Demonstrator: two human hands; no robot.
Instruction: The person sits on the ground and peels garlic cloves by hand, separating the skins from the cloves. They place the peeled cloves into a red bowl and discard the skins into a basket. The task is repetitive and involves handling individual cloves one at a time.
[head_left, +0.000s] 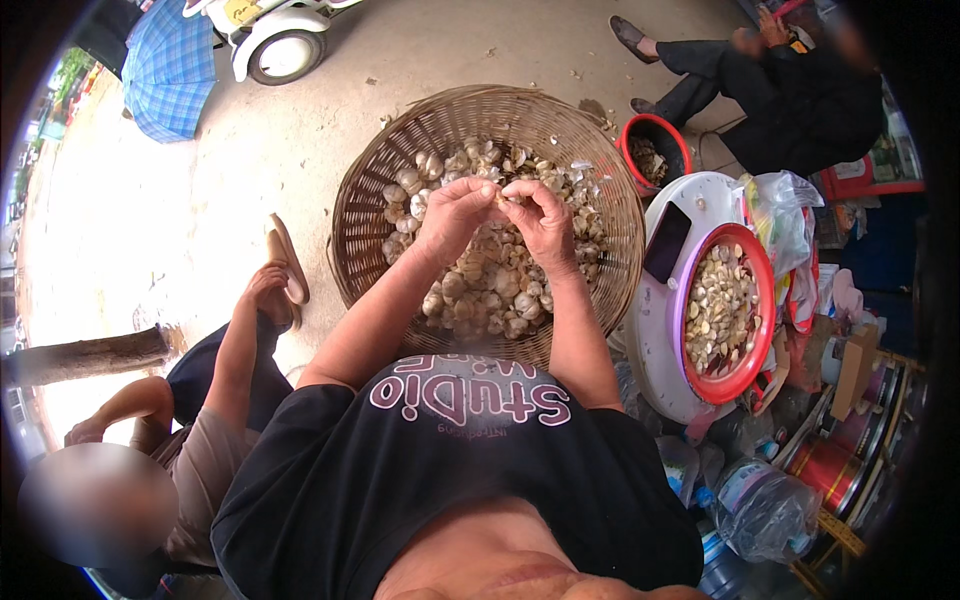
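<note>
Both of my hands meet over a large round wicker basket (356, 247). My left hand (457, 217) and my right hand (546, 225) pinch a small garlic clove (501, 196) between thumbs and fingertips; the fingers hide most of it. Whole garlic bulbs (454, 285) lie below the hands and along the basket's left side. Loose papery skins (555, 176) gather towards its far right. To the right, peeled-looking garlic cloves (720, 307) fill a red-rimmed basin (766, 330).
The basin stands on a white round table (652, 367) beside a dark phone (667, 242) and plastic bags (784, 217). A red bucket (679, 135) holds skins. One person (802, 112) sits far right, another (217, 450) at left. Large plastic bottles (765, 510) crowd the near right.
</note>
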